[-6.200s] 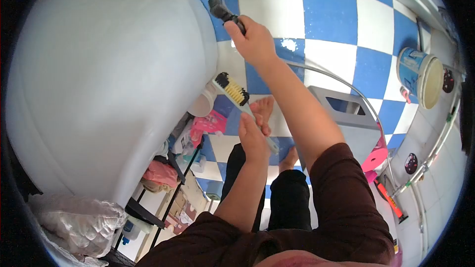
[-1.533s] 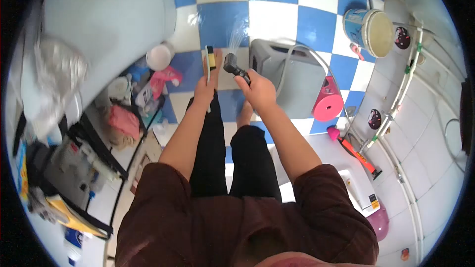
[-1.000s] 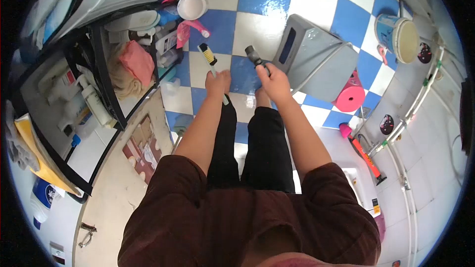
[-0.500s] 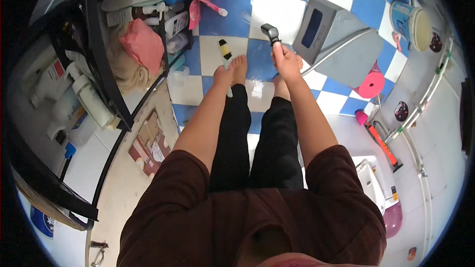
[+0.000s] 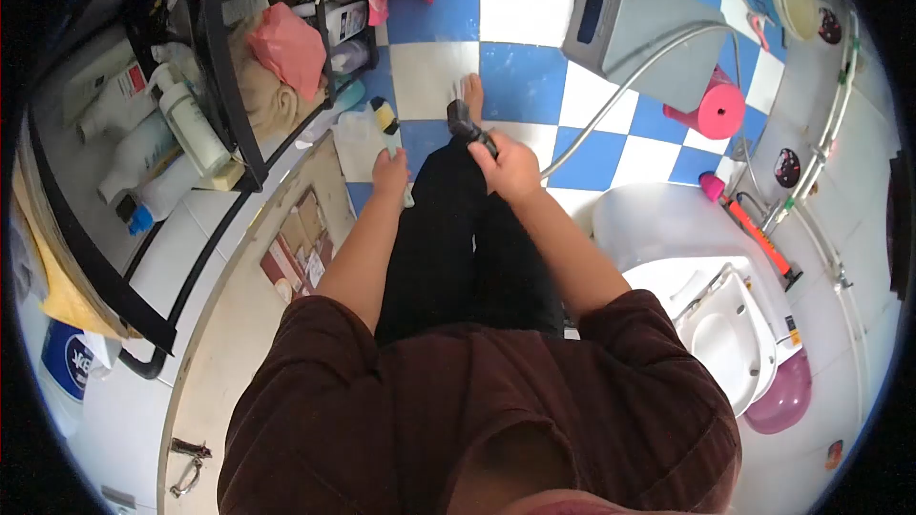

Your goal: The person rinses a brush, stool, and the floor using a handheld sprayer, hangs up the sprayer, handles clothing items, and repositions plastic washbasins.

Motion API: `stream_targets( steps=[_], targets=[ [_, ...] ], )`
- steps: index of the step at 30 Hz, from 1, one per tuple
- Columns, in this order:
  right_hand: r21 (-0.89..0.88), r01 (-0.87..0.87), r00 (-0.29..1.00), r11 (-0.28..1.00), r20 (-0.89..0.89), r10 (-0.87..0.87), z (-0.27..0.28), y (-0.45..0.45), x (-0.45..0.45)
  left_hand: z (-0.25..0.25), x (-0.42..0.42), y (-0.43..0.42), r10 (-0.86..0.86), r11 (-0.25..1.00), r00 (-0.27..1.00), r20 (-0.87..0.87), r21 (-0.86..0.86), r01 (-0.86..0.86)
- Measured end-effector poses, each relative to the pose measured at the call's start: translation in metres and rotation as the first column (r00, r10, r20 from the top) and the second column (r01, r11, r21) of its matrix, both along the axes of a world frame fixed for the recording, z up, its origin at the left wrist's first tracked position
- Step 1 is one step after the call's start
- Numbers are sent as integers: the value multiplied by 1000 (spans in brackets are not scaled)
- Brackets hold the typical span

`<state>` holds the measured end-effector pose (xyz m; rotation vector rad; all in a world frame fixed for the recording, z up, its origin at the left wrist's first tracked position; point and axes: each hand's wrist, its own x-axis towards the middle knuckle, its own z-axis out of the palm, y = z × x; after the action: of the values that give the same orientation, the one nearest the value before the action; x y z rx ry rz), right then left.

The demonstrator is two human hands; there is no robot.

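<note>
My left hand (image 5: 389, 173) is closed around the pale handle of a brush (image 5: 385, 118), whose yellow and black head points away from me. In my right hand (image 5: 512, 168) is a black shower head (image 5: 462, 118), gripped by its handle and aimed forward and left. Thin streaks of water seem to come from it near my bare foot (image 5: 474, 93). A grey hose (image 5: 615, 93) curves from my right hand across to the right. Below both hands lies a blue and white tiled floor (image 5: 518, 84), shiny with wet in places.
A grey step stool (image 5: 658, 43) stands ahead right, with a pink roll-shaped object (image 5: 718, 111) and a bucket (image 5: 794, 2) beyond. On my left is a black shelf rack (image 5: 229, 86) full of bottles and cloths. A white sink (image 5: 725, 343) is close on the right.
My right hand has drawn back and left with the shower head, which now points left. My left hand has moved left and nearer with the brush. The view has shifted forward and turned slightly.
</note>
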<state>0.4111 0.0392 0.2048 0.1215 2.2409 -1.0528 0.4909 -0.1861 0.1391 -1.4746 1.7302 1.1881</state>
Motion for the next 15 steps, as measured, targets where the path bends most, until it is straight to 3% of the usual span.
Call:
stream_targets(
  steps=[3, 5, 9, 11, 15],
  targets=[
    [38, 34, 990, 999, -141, -28, 18, 2, 44, 16, 16, -4, 15, 1000, 999, -45, 4, -14],
    [11, 121, 992, 993, -49, -120, 20, 12, 81, 30, 34, -5, -14, 1000, 998, -69, 9, 15],
    [86, 352, 933, 932, -116, -341, 54, 62, 132, 63, 53, 1, -74, 997, 980, -182, 16, 79],
    [126, 347, 936, 929, -114, -334, 66, 85, 150, 79, 54, 2, -91, 994, 968, -234, 34, 101],
    [30, 260, 944, 965, -219, -247, 96, 87, 177, 105, 59, 1, -92, 994, 937, -337, 30, 109]
  ],
)
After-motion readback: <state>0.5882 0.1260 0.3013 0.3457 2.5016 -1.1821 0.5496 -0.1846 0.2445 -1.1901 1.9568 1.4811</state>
